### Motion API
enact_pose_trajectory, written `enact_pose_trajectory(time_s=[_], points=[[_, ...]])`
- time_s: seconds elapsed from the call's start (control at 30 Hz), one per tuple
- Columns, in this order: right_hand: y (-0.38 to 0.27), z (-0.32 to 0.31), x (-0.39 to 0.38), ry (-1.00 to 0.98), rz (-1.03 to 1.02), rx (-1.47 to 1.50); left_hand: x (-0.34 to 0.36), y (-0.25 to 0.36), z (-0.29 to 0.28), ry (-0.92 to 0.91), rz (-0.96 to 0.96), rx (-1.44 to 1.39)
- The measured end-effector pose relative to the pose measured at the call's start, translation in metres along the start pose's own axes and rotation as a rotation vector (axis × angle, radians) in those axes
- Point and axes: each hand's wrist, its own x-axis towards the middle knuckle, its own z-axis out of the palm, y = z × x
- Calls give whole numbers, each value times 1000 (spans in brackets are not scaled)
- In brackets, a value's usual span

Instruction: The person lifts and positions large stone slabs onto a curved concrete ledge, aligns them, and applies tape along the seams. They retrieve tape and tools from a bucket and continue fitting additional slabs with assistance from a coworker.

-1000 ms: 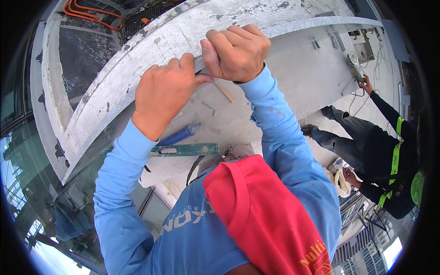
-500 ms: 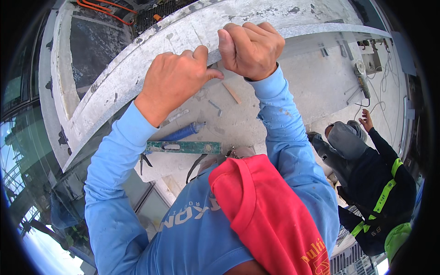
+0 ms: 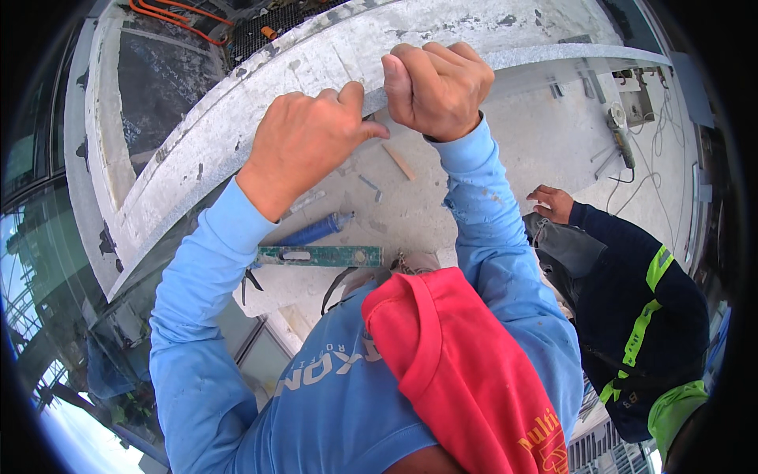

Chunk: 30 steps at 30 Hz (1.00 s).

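Note:
My left hand (image 3: pixel 304 146) and my right hand (image 3: pixel 434 87) grip the long grey metal strip (image 3: pixel 553 55) along the front of a mottled white ledge (image 3: pixel 316 47). The left one has its fingers curled over the edge with the thumb sticking out; the right one is closed tightly, a short way to its right and slightly higher. Below them a blue tube in a caulking gun (image 3: pixel 308 231) and a green spirit level (image 3: pixel 335 255) lie on the pale surface, along with a narrow wooden piece (image 3: pixel 399 160).
A co-worker (image 3: pixel 632 316) in dark clothing with lime bands crouches at my right, hand (image 3: pixel 557 204) low. An angle grinder (image 3: pixel 621 134) and loose cables (image 3: pixel 659 178) lie on the right. Orange tubing (image 3: pixel 170 16) is at top left; glass panes (image 3: pixel 47 237) border the left.
The co-worker has bent down, moving a hand from the grinder down and leftward. My hands keep their grip; they and the ledge sit slightly further right in the view than a second ago.

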Motion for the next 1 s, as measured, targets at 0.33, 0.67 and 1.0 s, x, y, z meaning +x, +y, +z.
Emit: enact_pose_trajectory(time_s=[0.33,0.67,1.0], points=[[2,1,-1,-19,11,11,0,-3,-1,-25,4,-4],[2,2,1,-10,7,10,0,-3,0,20,-6,-15],[1,0,3,-38,37,17,0,-4,-1,13,-8,-24]])
